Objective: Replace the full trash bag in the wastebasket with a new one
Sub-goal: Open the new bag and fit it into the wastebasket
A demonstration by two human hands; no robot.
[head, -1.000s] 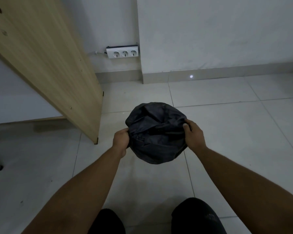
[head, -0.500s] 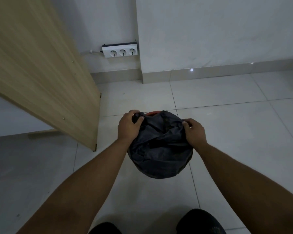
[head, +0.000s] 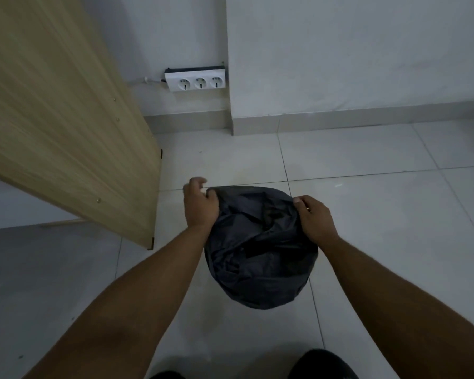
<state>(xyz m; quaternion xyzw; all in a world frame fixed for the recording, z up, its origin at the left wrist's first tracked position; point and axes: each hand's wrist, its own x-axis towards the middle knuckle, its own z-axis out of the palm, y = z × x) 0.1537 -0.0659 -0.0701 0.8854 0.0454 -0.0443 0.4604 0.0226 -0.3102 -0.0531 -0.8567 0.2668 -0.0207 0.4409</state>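
Note:
A black trash bag [head: 257,255] covers a round wastebasket on the white tiled floor, and the basket itself is hidden under the plastic. My left hand [head: 199,205] is at the bag's far left edge, thumb pinching the plastic and fingers curled above it. My right hand [head: 314,217] grips the bag's right edge with closed fingers. The bag's top is crumpled and sags inward between the two hands.
A light wooden furniture panel [head: 66,119] slants down on the left, its corner close to the left hand. A white triple wall socket [head: 196,82] sits above the skirting behind. Open tiled floor [head: 394,214] lies to the right. My knees [head: 320,365] show at the bottom.
The bag has come down over the basket; the orange rim seen half a second ago is now covered. My left hand moved from the near side to the bag's far left edge.

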